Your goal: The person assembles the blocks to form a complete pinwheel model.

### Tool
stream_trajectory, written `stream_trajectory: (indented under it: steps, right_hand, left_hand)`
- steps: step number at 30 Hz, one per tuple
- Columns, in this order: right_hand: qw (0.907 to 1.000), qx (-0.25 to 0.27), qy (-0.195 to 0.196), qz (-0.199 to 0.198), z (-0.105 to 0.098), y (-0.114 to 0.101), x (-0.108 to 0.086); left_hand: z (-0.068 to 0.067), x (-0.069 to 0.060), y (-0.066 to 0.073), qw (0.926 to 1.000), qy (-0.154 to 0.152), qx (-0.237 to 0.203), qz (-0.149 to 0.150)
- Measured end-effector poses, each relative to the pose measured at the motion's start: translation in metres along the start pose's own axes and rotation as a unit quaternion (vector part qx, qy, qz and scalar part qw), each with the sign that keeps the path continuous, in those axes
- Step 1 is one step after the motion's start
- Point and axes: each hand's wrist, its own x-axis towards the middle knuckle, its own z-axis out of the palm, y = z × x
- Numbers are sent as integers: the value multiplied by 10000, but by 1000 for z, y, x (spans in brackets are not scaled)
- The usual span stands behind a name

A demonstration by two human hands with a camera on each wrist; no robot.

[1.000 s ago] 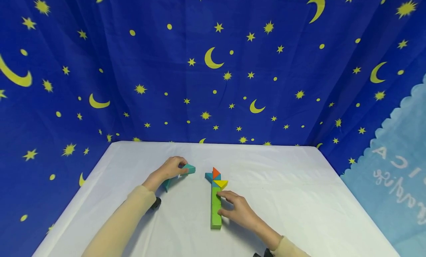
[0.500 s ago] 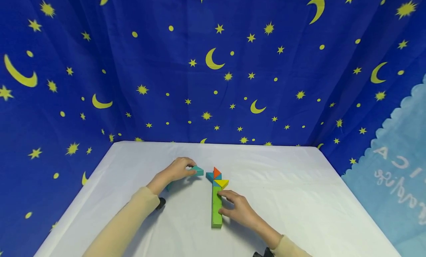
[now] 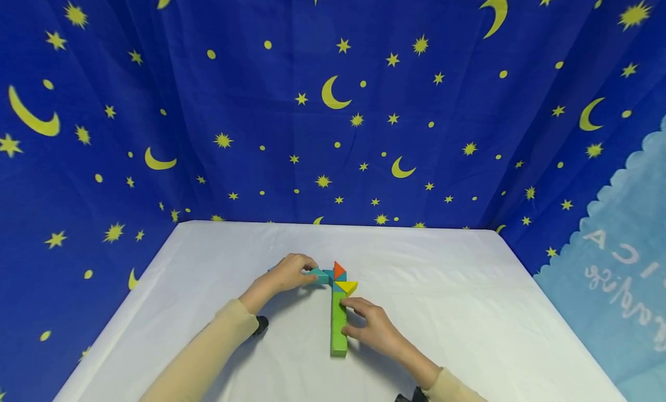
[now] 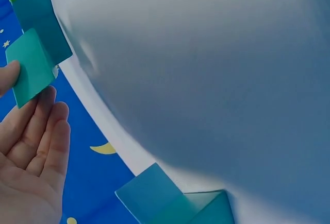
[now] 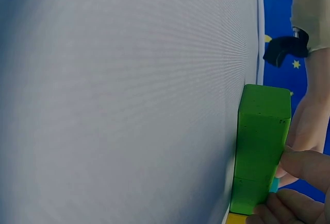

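Observation:
My left hand [image 3: 288, 273] pinches a teal triangular block [image 3: 321, 277] between thumb and fingers. In the head view this block meets the left side of a blue block [image 3: 329, 272]; whether they touch, I cannot tell. My right hand [image 3: 377, 328] rests its thumb and fingertips along the right side of a long green bar [image 3: 339, 327], made of green blocks laid end to end. Beyond the bar lie a yellow triangular block [image 3: 347, 286], pointing right, and an orange triangular block [image 3: 339, 270]. The left wrist view shows the pinched teal block [image 4: 32, 72] close beside the blue blocks [image 4: 42, 20].
Another blue block [image 4: 152, 190] and a teal block [image 4: 219, 211] lie at the bottom of the left wrist view; my left hand mostly hides them in the head view. White cloth [image 3: 442, 286] covers the table. Blue curtains [image 3: 260, 101] with stars and moons surround its back and sides.
My left hand has moved right with the teal triangular block, from well left of the assembled blocks to right beside them. My right hand has stayed along the green bar.

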Motion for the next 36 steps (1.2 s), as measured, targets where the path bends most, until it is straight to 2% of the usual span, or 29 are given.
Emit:
stream_trajectory:
  steps: [7, 17, 24, 36]
  right_hand:
    - [10000, -36, 17, 10, -1, 0, 0]
    - [10000, -56, -15, 3, 0, 0, 0]
    - [9999, -59, -48, 104, -1, -1, 0]
    - [10000, -43, -6, 1, 0, 0, 0]
  left_hand:
    - [6, 1, 0, 9999, 43, -28, 89]
    - [8, 1, 3, 9999, -80, -142, -56]
    - [10, 3, 2, 9994, -147, -93, -289]
    - [13, 6, 3, 9991, -87, -103, -398]
